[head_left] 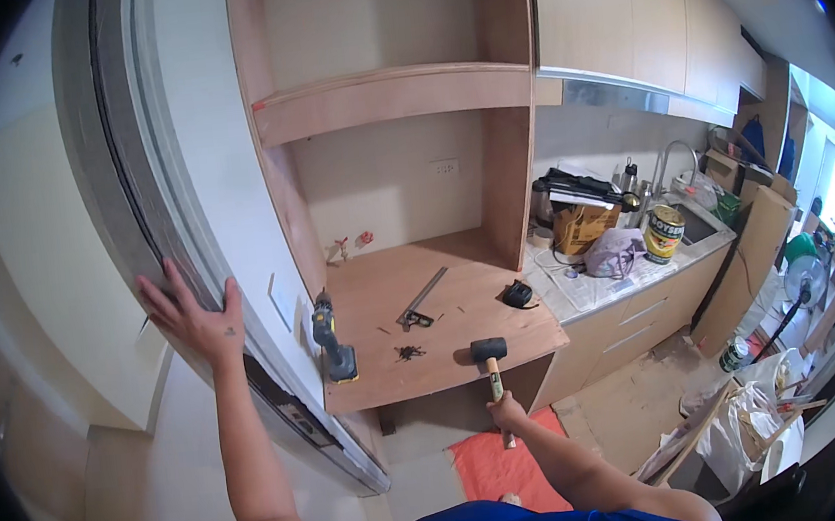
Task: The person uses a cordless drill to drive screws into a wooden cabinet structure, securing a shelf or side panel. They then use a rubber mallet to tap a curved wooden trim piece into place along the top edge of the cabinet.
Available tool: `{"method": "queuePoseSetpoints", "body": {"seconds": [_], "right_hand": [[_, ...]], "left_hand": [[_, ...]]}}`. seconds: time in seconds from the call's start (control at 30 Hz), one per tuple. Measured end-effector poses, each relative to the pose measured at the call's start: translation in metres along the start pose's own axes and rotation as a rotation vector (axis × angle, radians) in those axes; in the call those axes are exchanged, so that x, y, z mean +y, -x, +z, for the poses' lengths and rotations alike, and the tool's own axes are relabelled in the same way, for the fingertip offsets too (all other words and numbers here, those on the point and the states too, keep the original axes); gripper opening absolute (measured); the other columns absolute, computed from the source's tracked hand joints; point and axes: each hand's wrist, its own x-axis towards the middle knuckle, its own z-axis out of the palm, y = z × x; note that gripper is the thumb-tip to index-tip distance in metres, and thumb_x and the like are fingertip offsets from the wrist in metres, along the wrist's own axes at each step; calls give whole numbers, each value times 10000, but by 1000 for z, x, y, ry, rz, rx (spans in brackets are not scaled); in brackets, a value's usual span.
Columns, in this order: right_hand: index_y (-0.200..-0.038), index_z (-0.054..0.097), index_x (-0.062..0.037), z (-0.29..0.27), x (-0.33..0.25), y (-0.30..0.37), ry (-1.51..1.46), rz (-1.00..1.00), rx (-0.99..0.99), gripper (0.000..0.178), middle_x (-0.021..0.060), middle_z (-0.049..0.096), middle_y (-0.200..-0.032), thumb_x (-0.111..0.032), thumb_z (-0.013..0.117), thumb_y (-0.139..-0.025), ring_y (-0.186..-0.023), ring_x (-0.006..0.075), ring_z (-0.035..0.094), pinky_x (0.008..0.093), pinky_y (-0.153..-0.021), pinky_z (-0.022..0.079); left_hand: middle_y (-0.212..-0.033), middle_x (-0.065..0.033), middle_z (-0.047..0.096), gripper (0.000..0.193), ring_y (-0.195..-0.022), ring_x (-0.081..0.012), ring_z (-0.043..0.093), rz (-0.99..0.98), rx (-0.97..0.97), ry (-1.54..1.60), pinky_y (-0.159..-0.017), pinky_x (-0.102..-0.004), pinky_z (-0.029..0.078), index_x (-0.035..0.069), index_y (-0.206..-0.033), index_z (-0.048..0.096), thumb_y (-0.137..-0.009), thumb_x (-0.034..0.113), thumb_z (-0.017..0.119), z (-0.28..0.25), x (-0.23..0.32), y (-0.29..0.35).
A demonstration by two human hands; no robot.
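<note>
With fingers spread, my left hand (197, 317) rests against the grey door frame (143, 176) on the left. My right hand (507, 412) is closed round the handle of a rubber mallet (494, 379). The mallet's black head is at the front edge of the plywood counter (457, 257); whether it touches the wood I cannot tell. On the counter lie a cordless drill (333, 344) standing upright at the left, a combination square (425, 298), a small pile of dark screws (409, 353) and a black tape measure (517, 295).
Above the counter is an open plywood shelf (397, 97). To the right, a kitchen counter holds a cardboard box (580, 230), a paint can (664, 234) and a cloth bundle (616, 253). An orange sheet (488, 470) lies on the floor. White bags (745, 420) stand at lower right.
</note>
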Motion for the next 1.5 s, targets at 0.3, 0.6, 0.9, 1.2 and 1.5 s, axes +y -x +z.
{"method": "queuePoseSetpoints", "body": {"seconds": [0.3, 0.6, 0.9, 1.2, 1.5], "right_hand": [[-1259, 448, -20, -28, -22, 38, -16, 14, -90, 548, 273, 697, -1074, -410, 684, -953, -1008, 435, 709, 515, -829, 567], [-1214, 385, -14, -23, 1, 17, -36, -121, -57, 455, 213, 668, -871, -291, 654, -974, -591, 309, 700, 436, -475, 585], [-1195, 475, -35, -16, 38, -18, -230, -157, -168, 440, 107, 630, -869, -296, 733, -953, -664, 194, 654, 377, -524, 595], [-1201, 546, -18, -88, 51, -24, -716, -60, -762, 394, 79, 633, -906, -242, 753, -952, -675, 193, 681, 344, -627, 614], [-1413, 503, -51, -172, 84, -64, -575, -48, -948, 561, 90, 685, -1068, -310, 732, -972, -853, 182, 693, 352, -754, 600]], "left_hand": [[-1661, -265, 211, 1013, -1506, -510, 230, -28, -7, 7, -1176, -679, 228, 168, -1582, 408, -697, 392, 846, -2, -2, 1], [-1665, -269, 197, 1024, -1512, -508, 215, -55, -42, 34, -1181, -670, 222, 170, -1579, 410, -684, 371, 865, 1, 11, 0], [-1654, -262, 249, 971, -1498, -480, 281, 24, 15, -12, -1201, -583, 267, 156, -1585, 398, -758, 389, 850, 12, 15, 3], [-1664, -239, 250, 835, -1528, -427, 259, 10, 47, -116, -1224, -524, 257, 141, -1605, 354, -888, 275, 759, 19, 22, 12], [-1635, -279, 284, 810, -1512, -443, 280, -34, 30, -264, -1223, -502, 259, 126, -1616, 321, -928, 257, 726, 25, 39, 20]]}}
